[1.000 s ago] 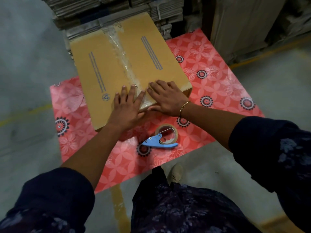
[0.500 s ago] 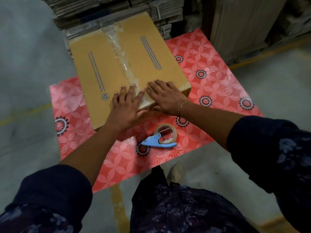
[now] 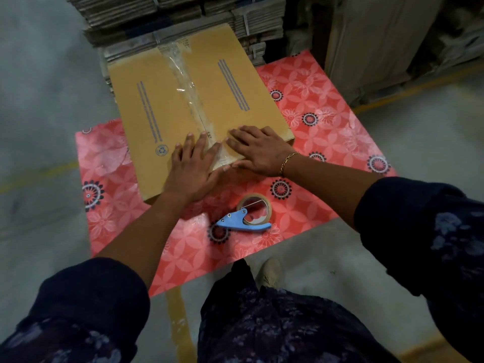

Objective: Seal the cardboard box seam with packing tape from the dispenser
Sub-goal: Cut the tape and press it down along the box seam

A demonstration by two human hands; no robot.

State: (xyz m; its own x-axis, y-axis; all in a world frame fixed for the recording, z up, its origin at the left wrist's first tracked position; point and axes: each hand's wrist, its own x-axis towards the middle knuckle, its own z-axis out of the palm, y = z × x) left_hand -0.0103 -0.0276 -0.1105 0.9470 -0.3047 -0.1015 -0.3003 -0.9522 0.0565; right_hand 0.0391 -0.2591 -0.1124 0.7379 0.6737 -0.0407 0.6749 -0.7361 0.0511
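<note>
A brown cardboard box (image 3: 157,108) lies on a red flowered mat (image 3: 322,106). Clear packing tape (image 3: 187,93) runs along its middle seam from the far edge to the near edge. My left hand (image 3: 192,166) and my right hand (image 3: 258,150) lie flat on the box's near end, one on each side of the taped seam, fingers spread and holding nothing. The blue tape dispenser (image 3: 243,221) with its roll of tape (image 3: 255,204) rests on the mat just below my hands, untouched.
Stacks of flattened cardboard (image 3: 183,19) stand behind the box, and more cardboard sheets (image 3: 379,43) lean at the back right. Grey concrete floor (image 3: 39,100) surrounds the mat. My shoe (image 3: 269,272) shows at the mat's near edge.
Both hands stay pressed flat on the near end of the box. Only the view has shifted slightly; the dispenser has not moved.
</note>
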